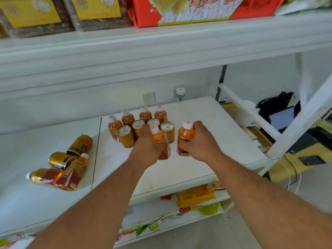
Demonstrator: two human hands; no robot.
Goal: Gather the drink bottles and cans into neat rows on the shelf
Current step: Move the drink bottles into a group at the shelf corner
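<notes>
Left hand [147, 150] and right hand [198, 141], fingers around half-hidden bottles [186, 134].

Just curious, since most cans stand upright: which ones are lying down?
The two gold cans at the shelf's left, toppled beside fallen bottles; the grouped cans stand upright.

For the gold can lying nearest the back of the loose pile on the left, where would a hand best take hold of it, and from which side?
Grip the gold can round its middle, from above. It lies on its side, dark end resting against the second can, so the curved wall faces up with room for fingers on both sides. Its far end is free, so probably lift that end first, away from the fallen bottles.
</notes>
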